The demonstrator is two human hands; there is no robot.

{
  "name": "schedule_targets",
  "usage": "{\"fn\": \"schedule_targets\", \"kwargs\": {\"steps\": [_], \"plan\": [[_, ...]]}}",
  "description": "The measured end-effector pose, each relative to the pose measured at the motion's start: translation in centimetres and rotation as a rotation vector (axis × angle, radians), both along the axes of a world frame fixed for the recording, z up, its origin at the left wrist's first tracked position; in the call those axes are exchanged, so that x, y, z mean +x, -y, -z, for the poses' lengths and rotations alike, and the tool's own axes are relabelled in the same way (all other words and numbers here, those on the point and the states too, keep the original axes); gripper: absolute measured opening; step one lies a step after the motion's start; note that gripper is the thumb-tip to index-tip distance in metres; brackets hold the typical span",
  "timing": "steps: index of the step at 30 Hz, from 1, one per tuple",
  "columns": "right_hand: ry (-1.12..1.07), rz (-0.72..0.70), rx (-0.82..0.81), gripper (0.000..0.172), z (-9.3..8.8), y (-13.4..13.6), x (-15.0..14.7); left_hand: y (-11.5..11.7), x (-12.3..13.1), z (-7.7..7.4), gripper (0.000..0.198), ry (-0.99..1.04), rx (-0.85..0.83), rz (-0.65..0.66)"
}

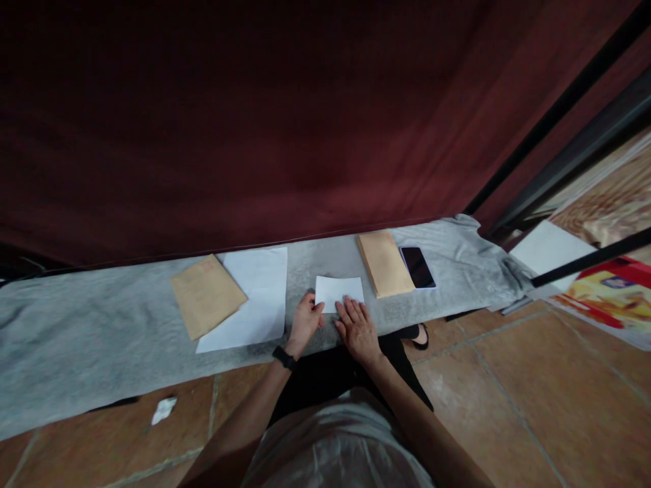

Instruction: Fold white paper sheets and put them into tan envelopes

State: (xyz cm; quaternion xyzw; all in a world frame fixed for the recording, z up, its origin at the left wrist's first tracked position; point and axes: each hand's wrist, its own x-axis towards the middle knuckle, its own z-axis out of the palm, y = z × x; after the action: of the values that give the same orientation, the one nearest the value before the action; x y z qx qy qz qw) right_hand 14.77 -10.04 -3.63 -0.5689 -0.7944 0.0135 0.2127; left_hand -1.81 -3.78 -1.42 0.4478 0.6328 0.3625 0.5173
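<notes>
A small white paper (pixel 336 290) lies on the grey cloth of the narrow table (pixel 127 349), right in front of me. My left hand (pixel 306 320) pinches its left edge between thumb and fingers. Spread fingers of my right hand (pixel 357 328) rest flat on its lower right part. Larger white sheets (pixel 257 291) are to the left, with brown envelopes (pixel 206 295) partly overlapping them. Right of the small paper sits a stack of brown envelopes (pixel 386 264), and a dark-screened phone (pixel 418 267) is beside it.
A dark red curtain (pixel 285 135) rises behind the table. Black metal bars (pixel 559 115) slant at the right, near a red and yellow package (pixel 618 295) and a white board (pixel 552 251). A crumpled white scrap (pixel 163 409) lies on the tiled floor.
</notes>
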Motion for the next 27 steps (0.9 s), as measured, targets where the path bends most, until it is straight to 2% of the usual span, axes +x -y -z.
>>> {"fn": "schedule_targets", "kwargs": {"steps": [4,8,10,13,15,19,22,27], "plan": [[0.008,0.049,0.042,0.052,0.6,0.2,-0.1,0.3,-0.3,-0.7,0.035,-0.529,0.105,0.076],[0.002,0.089,0.074,0.051,0.8,0.3,-0.4,0.9,-0.3,-1.6,0.042,-0.762,0.148,0.118],[0.007,0.093,0.076,0.051,0.8,0.3,-0.5,1.3,-0.2,-1.7,0.038,-0.877,0.168,0.143],[0.017,0.094,0.069,0.051,0.8,0.3,-0.6,1.9,0.3,-1.7,0.028,-1.044,0.324,0.159],[0.02,0.097,0.066,0.051,0.8,0.4,-0.6,2.1,1.1,-1.5,0.031,-1.061,0.473,0.182],[0.026,0.075,0.075,0.051,1.0,0.6,-0.5,2.3,3.1,-0.4,0.046,-0.978,0.694,0.354],[0.041,0.056,0.073,0.054,1.1,0.6,-0.3,2.5,3.7,0.6,0.06,-1.011,0.702,0.424],[0.033,0.073,0.056,0.055,1.1,0.6,0.0,2.6,2.5,1.6,0.061,-1.123,0.604,0.428]]}}
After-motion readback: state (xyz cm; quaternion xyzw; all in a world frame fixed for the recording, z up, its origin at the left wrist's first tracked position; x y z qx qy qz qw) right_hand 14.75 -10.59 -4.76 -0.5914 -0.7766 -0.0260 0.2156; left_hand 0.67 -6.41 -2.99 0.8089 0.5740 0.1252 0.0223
